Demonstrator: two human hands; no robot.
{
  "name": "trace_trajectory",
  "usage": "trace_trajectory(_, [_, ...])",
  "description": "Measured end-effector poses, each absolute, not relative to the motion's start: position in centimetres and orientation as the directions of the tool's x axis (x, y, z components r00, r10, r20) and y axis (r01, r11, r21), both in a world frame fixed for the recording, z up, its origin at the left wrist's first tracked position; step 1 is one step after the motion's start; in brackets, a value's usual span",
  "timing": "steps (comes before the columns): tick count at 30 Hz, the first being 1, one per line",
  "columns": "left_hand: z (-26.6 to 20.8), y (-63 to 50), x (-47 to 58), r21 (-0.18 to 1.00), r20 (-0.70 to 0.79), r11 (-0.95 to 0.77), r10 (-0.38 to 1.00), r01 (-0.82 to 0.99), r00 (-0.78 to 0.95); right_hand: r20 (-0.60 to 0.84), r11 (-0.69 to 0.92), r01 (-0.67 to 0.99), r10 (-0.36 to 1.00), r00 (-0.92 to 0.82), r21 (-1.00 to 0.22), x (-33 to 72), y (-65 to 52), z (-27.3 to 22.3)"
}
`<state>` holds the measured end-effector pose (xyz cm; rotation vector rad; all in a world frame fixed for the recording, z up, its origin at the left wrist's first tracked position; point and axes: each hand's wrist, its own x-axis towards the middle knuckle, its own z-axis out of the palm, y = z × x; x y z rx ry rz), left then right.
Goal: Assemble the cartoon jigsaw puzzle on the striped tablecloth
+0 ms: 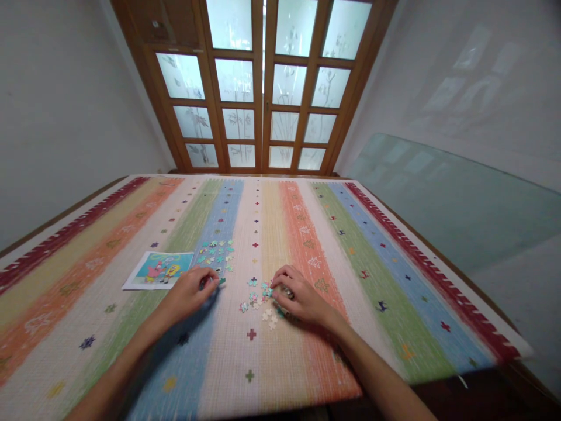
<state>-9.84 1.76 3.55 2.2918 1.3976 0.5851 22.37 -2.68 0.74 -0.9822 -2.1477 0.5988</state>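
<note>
My left hand (196, 287) is closed in a pinch on a small green puzzle piece (222, 281), held just right of the picture card. Curled over a loose pile of puzzle pieces (253, 298) is my right hand (298, 295), its fingertips and thumb close together at the pile's right side. What those fingertips hold, if anything, is hidden among the pieces. Some pieces in the pile are teal or pink, and a few pale ones (269, 317) lie nearest me. Beyond my left hand, several teal pieces (214, 251) are spread out in rough rows, apart from one another.
A picture card (158, 271) with cartoon figures lies on the left, partly behind my left hand. A striped cloth (236, 362) covers the table. Wooden doors with frosted panes (236, 82) stand at the far end, and a glass panel (460, 204) leans on the right wall.
</note>
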Motion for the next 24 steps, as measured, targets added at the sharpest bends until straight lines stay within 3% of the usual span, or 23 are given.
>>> trace_trajectory(24, [2.3,2.9,-10.3,0.38,0.004,-0.322,0.938,0.867,0.347,0.507,0.617,0.481,0.787,-0.353,-0.623,23.1,-2.2,0.7])
